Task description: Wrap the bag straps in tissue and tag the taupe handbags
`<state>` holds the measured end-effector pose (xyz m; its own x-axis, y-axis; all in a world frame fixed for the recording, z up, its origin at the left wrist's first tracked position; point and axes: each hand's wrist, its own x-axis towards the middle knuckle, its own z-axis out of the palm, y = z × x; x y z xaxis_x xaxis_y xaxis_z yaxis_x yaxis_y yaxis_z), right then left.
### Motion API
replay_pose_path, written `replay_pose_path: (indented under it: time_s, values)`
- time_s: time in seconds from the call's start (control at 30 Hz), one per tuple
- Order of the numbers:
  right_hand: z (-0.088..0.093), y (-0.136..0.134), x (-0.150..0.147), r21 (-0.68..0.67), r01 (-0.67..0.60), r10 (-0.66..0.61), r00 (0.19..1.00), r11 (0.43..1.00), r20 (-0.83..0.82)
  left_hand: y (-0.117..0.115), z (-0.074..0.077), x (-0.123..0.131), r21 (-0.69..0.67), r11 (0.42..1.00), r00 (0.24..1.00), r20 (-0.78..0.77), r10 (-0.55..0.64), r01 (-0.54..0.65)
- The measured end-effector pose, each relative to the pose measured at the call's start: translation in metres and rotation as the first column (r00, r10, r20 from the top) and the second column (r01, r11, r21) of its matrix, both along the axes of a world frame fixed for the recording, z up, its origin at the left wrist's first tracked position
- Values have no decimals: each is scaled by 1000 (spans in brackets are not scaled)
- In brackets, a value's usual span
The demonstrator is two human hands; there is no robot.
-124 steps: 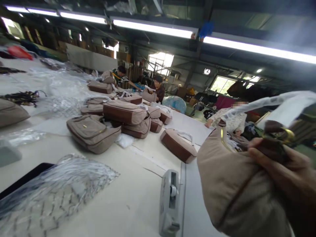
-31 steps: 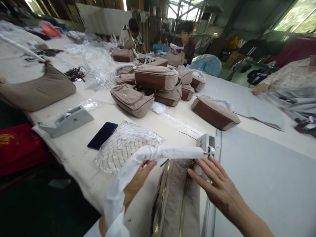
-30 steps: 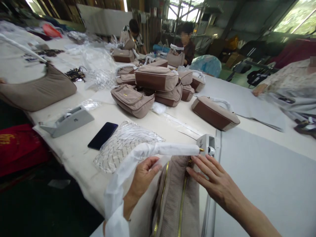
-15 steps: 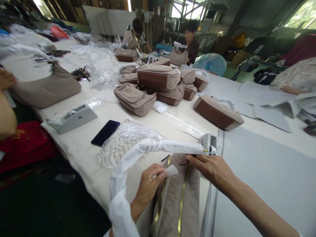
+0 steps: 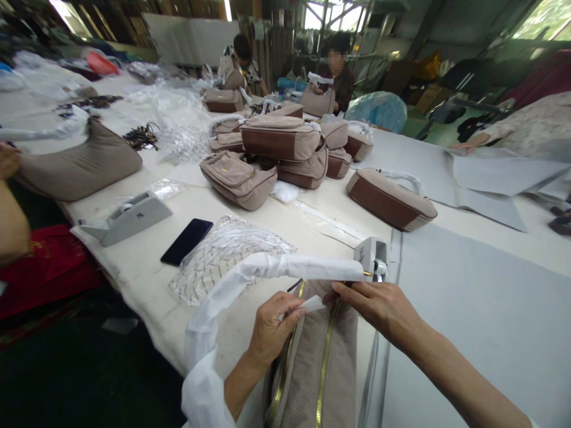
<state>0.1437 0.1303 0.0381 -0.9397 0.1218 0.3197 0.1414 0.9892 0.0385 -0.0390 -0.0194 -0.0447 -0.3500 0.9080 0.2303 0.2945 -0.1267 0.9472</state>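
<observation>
A taupe corduroy handbag (image 5: 345,356) with two gold zippers lies lengthwise in front of me. Its long handle (image 5: 285,266), wrapped in white paper, arches over to the left. My left hand (image 5: 273,327) pinches a small white sheet piece (image 5: 313,304) between thumb and fingers, above the bag's far end. At that same end, my right hand (image 5: 386,303) has its fingers closed around a dark zipper pull (image 5: 330,297); the fingertips are partly hidden. Just beyond the right hand stands a grey tape dispenser (image 5: 368,255).
A pile of similar handbags (image 5: 281,139) occupies the table's middle. Left of me are a phone (image 5: 186,242), patterned plastic wrap (image 5: 232,255) and another dispenser (image 5: 134,220). Grey sheets (image 5: 473,309) cover the right side. Co-workers sit across the table; another person's arm (image 5: 11,220) is at left.
My left hand has brought the white piece slightly nearer the zipper pull, and the piece now lies flatter. The right hand keeps its hold. The whole view has shifted slightly.
</observation>
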Motion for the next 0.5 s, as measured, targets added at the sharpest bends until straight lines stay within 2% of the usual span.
replay_pose_path:
  time_s: [0.33, 0.5]
  values:
    - [-8, 2, -1, -31, -17, 16, 1000, 999, -19, 8, 9, 7, -2, 1000, 999, 43, 0, 0]
    - [-14, 1, -2, -31, -35, 32, 997, 999, -73, 22, 23, 22, -97, 995, 987, 158, 29, -14]
